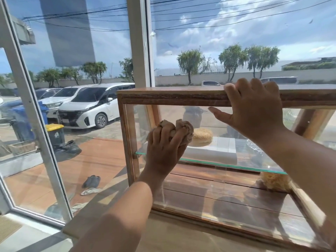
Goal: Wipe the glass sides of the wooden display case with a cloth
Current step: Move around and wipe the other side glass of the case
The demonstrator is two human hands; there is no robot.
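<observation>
On the bench (181, 239), the left hand (163, 151) gripped a bunched cloth (183, 129) against the front glass (227, 193) of the wooden display case (126, 142); the right hand (254, 110) curled over its top rail (172, 97). Soft cloth, brittle glass: bracing on wood seemed wisest.

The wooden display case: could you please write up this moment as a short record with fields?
setting: wooden display case on a wooden counter beside a window
wiping: left hand grips a crumpled beige cloth against the front glass pane, upper left part
bracing: right hand holds the case's top front edge, fingers over the top, thumb below
inside: round bun on a white block, on the glass shelf
</observation>
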